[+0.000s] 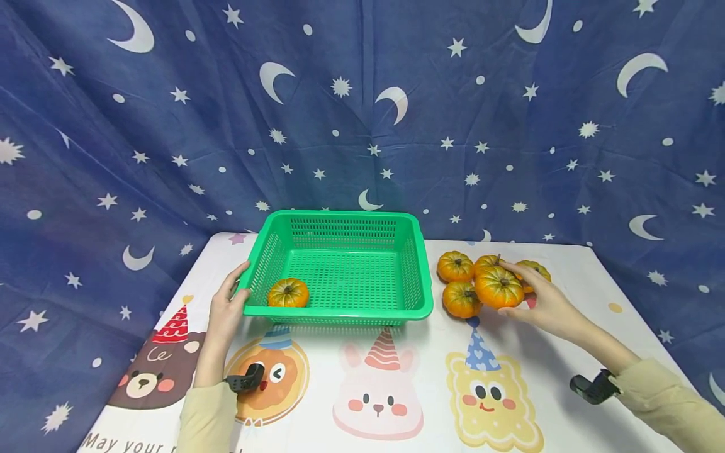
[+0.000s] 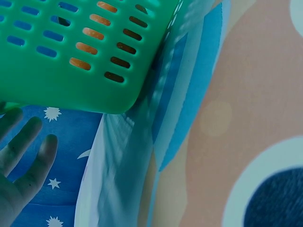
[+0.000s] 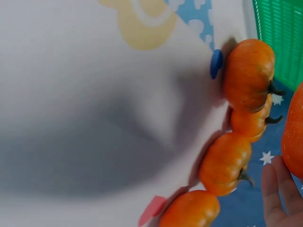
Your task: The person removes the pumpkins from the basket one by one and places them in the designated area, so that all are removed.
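My right hand (image 1: pixel 538 299) holds a small orange pumpkin (image 1: pixel 499 287) from its right side, above the other pumpkins. In the right wrist view the held pumpkin (image 3: pixel 294 135) is cut off by the right edge, near the fingertips. At the left end of a green plastic basket (image 1: pixel 340 313), my left hand (image 1: pixel 224 308) touches the rim with thumb and fingers. Several of its fingers (image 2: pixel 40 158) look straight and spread below the basket wall in the left wrist view. One pumpkin (image 1: pixel 288 294) lies in the basket's front left corner.
Several pumpkins (image 1: pixel 455 267) sit close together on the table right of the basket, partly hidden by the held one. A white cloth (image 1: pixel 430 352) with cartoon prints covers the table. Behind it hangs a blue curtain (image 1: pixel 351 170) with moons and stars.
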Motion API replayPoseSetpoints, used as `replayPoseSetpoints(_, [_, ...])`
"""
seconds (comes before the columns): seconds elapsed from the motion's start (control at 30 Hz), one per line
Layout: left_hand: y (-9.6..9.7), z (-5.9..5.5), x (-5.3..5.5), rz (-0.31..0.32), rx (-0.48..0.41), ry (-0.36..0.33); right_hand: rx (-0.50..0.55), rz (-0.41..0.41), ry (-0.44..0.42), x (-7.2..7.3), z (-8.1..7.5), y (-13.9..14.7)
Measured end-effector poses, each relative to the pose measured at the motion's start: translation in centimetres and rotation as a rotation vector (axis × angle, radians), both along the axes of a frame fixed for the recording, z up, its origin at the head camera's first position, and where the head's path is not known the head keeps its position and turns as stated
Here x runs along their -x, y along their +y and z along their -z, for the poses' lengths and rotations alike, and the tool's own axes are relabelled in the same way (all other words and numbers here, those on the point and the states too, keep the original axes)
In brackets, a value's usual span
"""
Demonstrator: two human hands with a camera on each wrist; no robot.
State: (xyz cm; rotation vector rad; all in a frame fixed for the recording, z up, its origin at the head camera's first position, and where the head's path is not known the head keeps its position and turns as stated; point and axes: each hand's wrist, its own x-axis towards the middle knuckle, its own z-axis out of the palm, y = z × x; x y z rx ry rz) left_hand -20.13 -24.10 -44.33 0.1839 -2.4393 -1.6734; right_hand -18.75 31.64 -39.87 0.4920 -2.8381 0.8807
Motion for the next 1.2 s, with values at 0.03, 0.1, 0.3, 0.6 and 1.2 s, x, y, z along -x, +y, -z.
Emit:
replayPoseSetpoints(0.03, [0.0, 0.0, 0.0, 0.001, -0.002, -0.001, -0.001, 0.012, -0.007, -0.1, 0.1, 0.2])
replayPoseSetpoints(0.1, [0.0, 0.0, 0.0, 0.002, -0.006, -0.001, -0.013, 0.039, -0.012, -0.3, 0.4, 0.4])
replayPoseSetpoints(0.3, [-0.1, 0.0, 0.0, 0.003, -0.011, -0.001, 0.022, 0.051, -0.024, -0.4, 1.3, 1.3])
replayPoseSetpoints(0.6, [0.1, -0.1, 0.0, -0.001, -0.012, -0.016, 0.004, 0.101, -0.028, -0.4, 2.7, 1.9])
replayPoseSetpoints(1.2, [0.1, -0.1, 0.0, -0.003, -0.004, -0.010, -0.007, 0.174, -0.146, -0.2, 4.9, 2.4])
